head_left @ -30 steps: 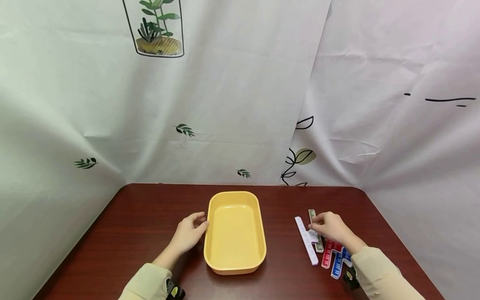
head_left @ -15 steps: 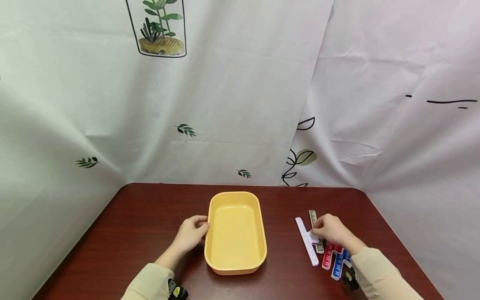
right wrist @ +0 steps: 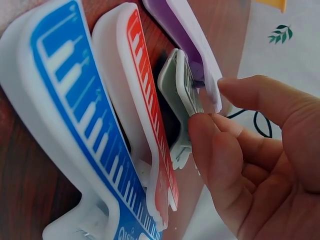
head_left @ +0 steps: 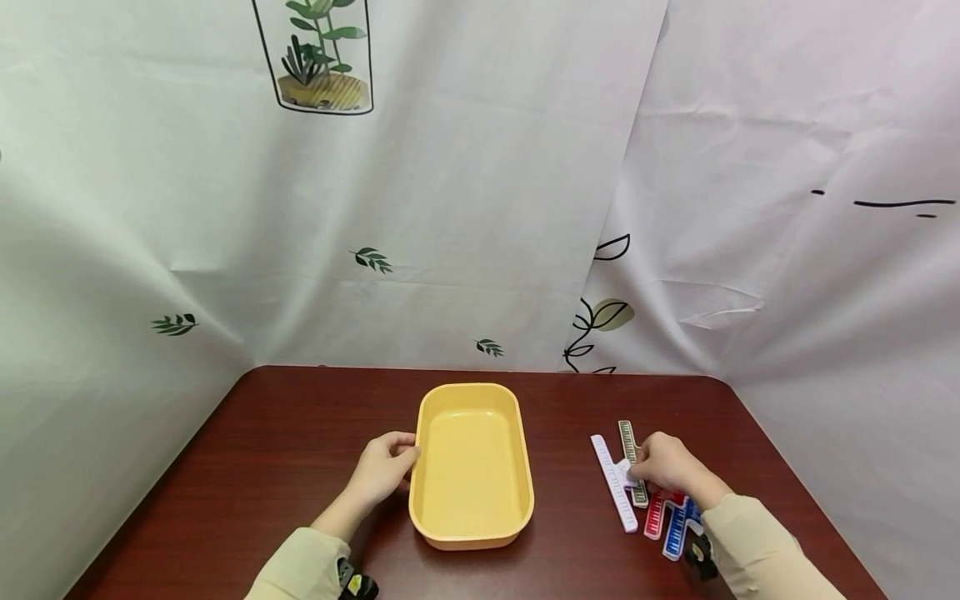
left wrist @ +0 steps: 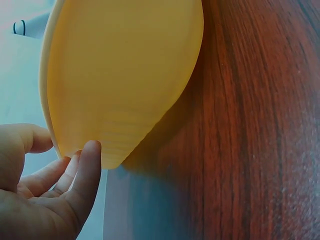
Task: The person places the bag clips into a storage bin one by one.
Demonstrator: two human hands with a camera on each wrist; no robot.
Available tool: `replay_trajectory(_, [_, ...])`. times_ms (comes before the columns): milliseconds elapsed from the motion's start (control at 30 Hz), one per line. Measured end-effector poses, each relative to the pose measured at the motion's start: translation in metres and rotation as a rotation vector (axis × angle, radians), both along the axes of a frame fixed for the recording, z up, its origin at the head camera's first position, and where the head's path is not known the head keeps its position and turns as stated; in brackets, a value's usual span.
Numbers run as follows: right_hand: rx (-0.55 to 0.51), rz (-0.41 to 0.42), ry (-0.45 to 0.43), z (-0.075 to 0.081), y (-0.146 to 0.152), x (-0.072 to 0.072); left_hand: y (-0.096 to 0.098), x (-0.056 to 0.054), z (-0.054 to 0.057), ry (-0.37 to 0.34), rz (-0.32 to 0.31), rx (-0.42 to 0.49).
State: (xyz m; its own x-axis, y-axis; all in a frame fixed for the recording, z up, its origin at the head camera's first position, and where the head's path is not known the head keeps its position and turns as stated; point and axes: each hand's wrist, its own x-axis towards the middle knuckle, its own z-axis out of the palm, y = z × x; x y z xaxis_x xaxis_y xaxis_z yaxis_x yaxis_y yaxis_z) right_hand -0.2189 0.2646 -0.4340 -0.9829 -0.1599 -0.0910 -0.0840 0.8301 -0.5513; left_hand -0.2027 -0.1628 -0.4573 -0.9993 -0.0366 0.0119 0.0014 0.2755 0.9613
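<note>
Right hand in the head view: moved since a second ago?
Yes, the right hand has shifted slightly toward the person, away from the table's far edge.

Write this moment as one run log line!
left hand: touching yellow tray | right hand: at purple clip and green clip, grip unclear | red clip, blue clip: on table

Blue clip (right wrist: pixel 91 122) — cut-off lettering, not surely legible

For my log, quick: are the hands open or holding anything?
Left hand: open, at the yellow tray.
Right hand: at the purple clip; whether gripping it, cannot tell.
</note>
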Motion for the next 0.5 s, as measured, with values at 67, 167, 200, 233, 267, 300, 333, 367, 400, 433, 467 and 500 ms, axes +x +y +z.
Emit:
replay_trajectory(67, [-0.006,-0.005,-0.006,-0.0003,-0.0003,0.0004,0.0002,0.0001,-0.0006,-0.003,0.0,0.006])
replay_trajectory(167, [-0.008,-0.017,-0.013,-0.0016,-0.0008,0.0004,0.0006,0.0001,-0.0014,-0.005,-0.002,0.014])
replay_trajectory(200, [-0.009,-0.02,-0.015,-0.0021,-0.0009,0.0004,0.0007,0.0001,-0.0015,-0.006,-0.002,0.016])
replay_trajectory(233, [-0.011,-0.024,-0.019,-0.0025,-0.0011,0.0006,0.0008,0.0001,-0.0015,-0.006,-0.003,0.017])
replay_trajectory(267, [-0.013,-0.029,-0.02,-0.0028,-0.0014,0.0007,0.0009,0.0001,-0.0015,-0.007,-0.003,0.019])
replay_trajectory(300, [-0.014,-0.028,-0.018,-0.0032,-0.0016,0.0007,0.001,0.0001,-0.0016,-0.008,-0.004,0.021])
replay_trajectory(333, [-0.015,-0.022,-0.014,-0.0036,-0.0018,0.0006,0.001,0.0001,-0.0016,-0.01,-0.004,0.022])
replay_trajectory(367, [-0.016,-0.016,-0.009,-0.004,-0.0021,0.0005,0.0009,0.0,-0.0016,-0.01,-0.004,0.023])
replay_trajectory(400, [-0.02,-0.014,-0.006,-0.0042,-0.0025,0.0003,0.0008,-0.0001,-0.0016,-0.011,-0.004,0.022])
replay_trajectory(433, [-0.021,-0.012,-0.004,-0.0044,-0.003,0.0001,0.0006,-0.0001,-0.0016,-0.012,-0.004,0.023])
replay_trajectory(467, [-0.024,-0.006,0.003,-0.0045,-0.0035,-0.0002,0.0003,-0.0001,-0.0015,-0.014,-0.004,0.023])
replay_trajectory(500, [-0.029,-0.002,0.006,-0.0044,-0.0039,-0.0005,0.0,0.0,-0.0014,-0.016,-0.005,0.023])
